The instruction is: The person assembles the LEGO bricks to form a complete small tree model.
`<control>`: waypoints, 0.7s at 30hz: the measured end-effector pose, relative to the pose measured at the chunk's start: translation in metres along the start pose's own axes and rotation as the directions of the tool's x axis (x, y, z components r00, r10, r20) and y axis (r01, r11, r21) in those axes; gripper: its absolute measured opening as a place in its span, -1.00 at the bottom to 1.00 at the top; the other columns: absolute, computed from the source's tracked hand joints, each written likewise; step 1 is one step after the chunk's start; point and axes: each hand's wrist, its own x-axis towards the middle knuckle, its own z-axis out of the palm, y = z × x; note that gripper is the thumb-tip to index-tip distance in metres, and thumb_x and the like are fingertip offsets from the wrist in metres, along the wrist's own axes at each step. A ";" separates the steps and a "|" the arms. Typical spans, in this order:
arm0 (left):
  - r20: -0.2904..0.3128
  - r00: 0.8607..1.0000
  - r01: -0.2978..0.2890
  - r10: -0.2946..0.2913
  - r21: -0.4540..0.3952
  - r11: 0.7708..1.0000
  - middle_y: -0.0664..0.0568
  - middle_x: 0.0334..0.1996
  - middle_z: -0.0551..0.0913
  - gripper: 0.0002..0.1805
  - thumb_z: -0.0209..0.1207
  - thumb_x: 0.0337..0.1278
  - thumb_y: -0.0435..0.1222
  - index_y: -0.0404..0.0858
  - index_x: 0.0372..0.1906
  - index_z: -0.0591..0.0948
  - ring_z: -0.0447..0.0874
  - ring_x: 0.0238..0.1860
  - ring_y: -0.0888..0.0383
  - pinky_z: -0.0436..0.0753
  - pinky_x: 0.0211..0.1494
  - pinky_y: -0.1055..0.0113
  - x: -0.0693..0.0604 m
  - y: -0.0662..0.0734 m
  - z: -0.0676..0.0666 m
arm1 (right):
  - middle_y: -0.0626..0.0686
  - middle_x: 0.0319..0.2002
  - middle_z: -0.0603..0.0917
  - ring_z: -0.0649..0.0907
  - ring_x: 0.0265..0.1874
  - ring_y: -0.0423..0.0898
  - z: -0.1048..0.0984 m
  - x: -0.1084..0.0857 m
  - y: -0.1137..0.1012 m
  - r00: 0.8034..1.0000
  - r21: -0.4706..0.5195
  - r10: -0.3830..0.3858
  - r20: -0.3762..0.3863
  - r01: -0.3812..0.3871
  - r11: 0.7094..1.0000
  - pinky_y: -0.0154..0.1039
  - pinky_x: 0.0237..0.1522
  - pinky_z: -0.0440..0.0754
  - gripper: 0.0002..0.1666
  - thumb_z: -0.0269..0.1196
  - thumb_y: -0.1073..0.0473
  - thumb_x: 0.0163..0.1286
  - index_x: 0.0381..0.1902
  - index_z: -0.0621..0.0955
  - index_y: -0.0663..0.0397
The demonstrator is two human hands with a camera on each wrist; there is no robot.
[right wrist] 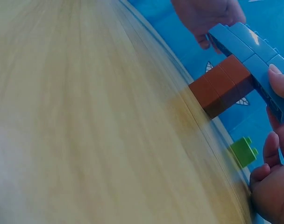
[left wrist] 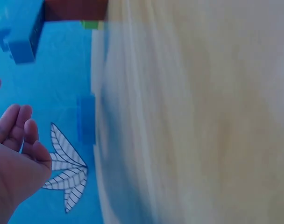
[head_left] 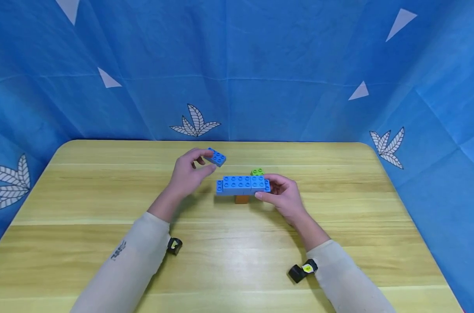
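Blue toy building bricks [head_left: 237, 184] form a two-layer bar with studs on top. It rests across a stacked brown brick column [right wrist: 221, 86]. My right hand [head_left: 285, 198] grips the bar's right end, thumb on the near side and fingers behind. Left of the bar, my left hand [head_left: 187, 174] hovers with fingers bent loosely and nothing held. A loose blue brick [head_left: 218, 158] lies on the table past its fingertips; the left wrist view shows that loose brick [left wrist: 86, 120] apart from the hand. In the head view a finger partly covers it.
A small green brick [head_left: 257, 171] stands on the table behind the bar, partly hidden by it. The wooden table [head_left: 104, 187] ends at a blue curtain [head_left: 260, 78] with white leaf and triangle prints. Black straps with small devices sit at both cuffs.
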 end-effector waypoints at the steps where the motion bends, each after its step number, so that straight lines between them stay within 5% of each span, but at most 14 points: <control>1: -0.004 1.000 0.009 -0.009 0.012 1.000 -0.08 0.03 0.61 -0.59 0.29 0.24 -0.32 -0.33 0.17 0.61 0.43 -0.06 -0.02 0.43 -0.11 0.12 0.003 -0.002 -0.001 | 0.13 -0.14 0.68 0.58 -0.28 -0.06 0.000 0.000 0.000 1.000 0.000 0.000 0.000 0.000 1.000 -0.36 -0.34 0.52 -0.53 0.45 0.50 0.11 0.02 0.67 0.26; 11: 0.039 0.993 0.102 -0.107 0.109 0.989 -0.04 0.18 0.52 -0.43 0.30 0.21 -0.30 -0.22 0.35 0.50 0.42 -0.02 -0.04 0.49 -0.13 0.12 0.027 -0.016 -0.002 | 0.15 -0.15 0.66 0.54 -0.30 -0.05 0.000 0.002 0.000 1.000 -0.011 0.012 0.000 -0.012 1.000 -0.36 -0.35 0.48 -0.52 0.44 0.50 0.11 0.04 0.65 0.32; 17: 0.050 0.983 0.171 -0.177 0.107 0.979 -0.11 0.05 0.51 -0.37 0.30 0.20 -0.39 -0.18 0.40 0.47 0.41 -0.18 -0.01 0.45 -0.29 0.22 0.041 -0.028 -0.002 | 0.14 -0.15 0.66 0.55 -0.28 -0.05 -0.001 0.002 0.001 1.000 -0.008 0.009 0.007 -0.009 1.000 -0.35 -0.33 0.50 -0.51 0.44 0.50 0.12 0.05 0.64 0.34; 21: 0.081 0.983 0.143 -0.162 0.197 0.970 -0.11 0.02 0.50 -0.31 0.32 0.15 -0.44 -0.18 0.42 0.44 0.41 -0.22 -0.01 0.45 -0.24 0.20 0.049 -0.037 0.000 | 0.15 -0.14 0.66 0.55 -0.27 -0.04 -0.003 0.001 0.003 1.000 0.002 0.014 0.008 -0.014 1.000 -0.35 -0.32 0.50 -0.51 0.45 0.49 0.12 0.05 0.64 0.35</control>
